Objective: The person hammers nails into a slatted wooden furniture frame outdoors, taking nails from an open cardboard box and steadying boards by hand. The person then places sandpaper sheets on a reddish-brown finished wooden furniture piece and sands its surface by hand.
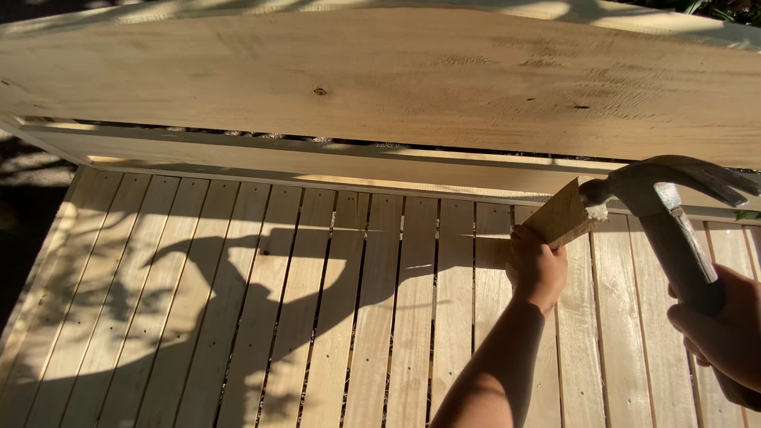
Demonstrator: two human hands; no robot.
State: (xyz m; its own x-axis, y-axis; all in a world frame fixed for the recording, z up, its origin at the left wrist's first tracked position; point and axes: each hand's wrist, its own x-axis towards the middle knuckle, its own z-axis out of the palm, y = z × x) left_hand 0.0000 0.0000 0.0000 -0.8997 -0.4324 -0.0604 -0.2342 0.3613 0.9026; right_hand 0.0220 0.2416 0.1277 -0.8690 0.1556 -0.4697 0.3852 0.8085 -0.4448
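Observed from left to right. The slatted wooden panel [238, 317] lies flat beneath me, its pale boards running away from me with narrow dark gaps between them; the shadow of my arm and the tool falls across its left and middle boards. Beyond it a wide plank [380, 79] stands on edge across the whole width, with a lower rail [317, 162] just under it.

My left hand [537, 265] is closed around the lower end of a small wooden block [564, 212], which juts up and to the right from my fist, over the far ends of the slats and close to the rail. The block's upper face is touching, or very nearly touching, the striking face of the claw hammer [662, 198], immediately to its right.

My right hand [725, 325] is wrapped tight around the hammer's handle at the right edge of view, head up and claw pointing right
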